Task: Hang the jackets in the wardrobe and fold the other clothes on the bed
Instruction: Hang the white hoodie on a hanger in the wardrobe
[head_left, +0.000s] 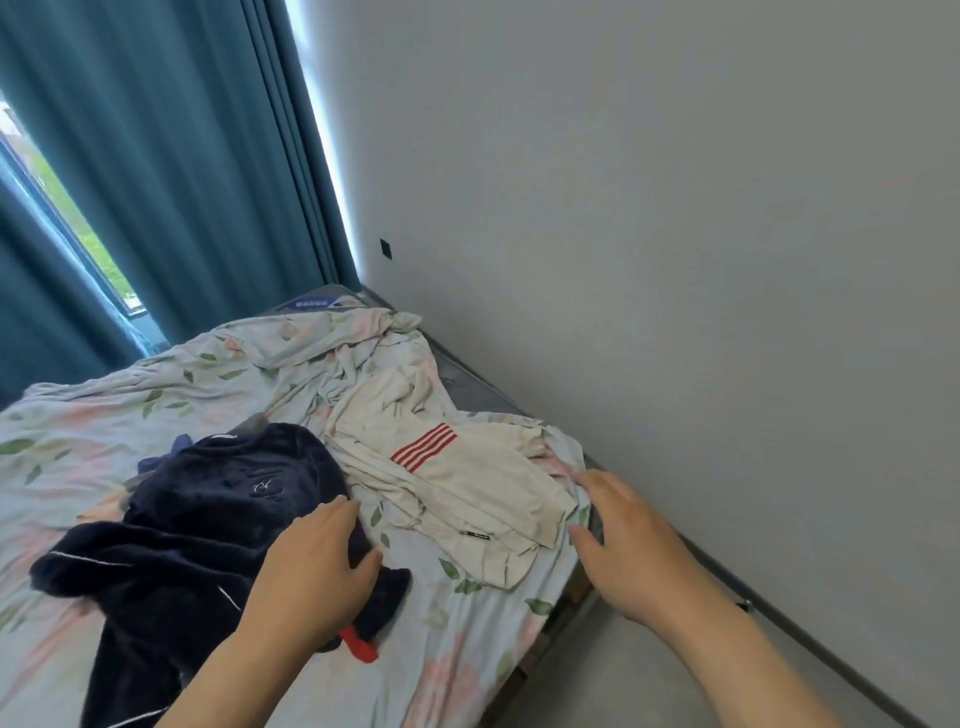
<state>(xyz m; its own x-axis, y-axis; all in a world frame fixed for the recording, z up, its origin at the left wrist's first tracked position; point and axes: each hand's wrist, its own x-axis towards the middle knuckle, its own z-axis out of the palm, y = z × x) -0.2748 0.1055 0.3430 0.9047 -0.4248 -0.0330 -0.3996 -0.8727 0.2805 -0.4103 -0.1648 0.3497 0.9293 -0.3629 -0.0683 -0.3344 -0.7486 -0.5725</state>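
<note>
Both forearms reach in from the lower edge onto the bed (470, 376). The left hand (311, 561) lies palm down on the near right edge of a navy fleece garment (208, 519), its fingers relaxed and slightly apart, thumb out to the side, gripping nothing. The right hand (628, 540) is spread, fingers straight and apart, at the bed's right edge just beside a white garment (467, 499); whether it touches the cloth I cannot tell. The navy garment is crumpled on the left half of the bed, with thin white piping along its sleeves, and a red piece (358, 644) sticks out from under its near hem. The white garment, marked with red stripes, lies rumpled to its right, the 2 touching. Both rest on a wrinkled floral sheet (93, 415). Teal curtain (156, 156) hangs behind the bed, parted over a window (78, 218). A pale wall (675, 208) runs along the right, above grey floor (623, 686).
</note>
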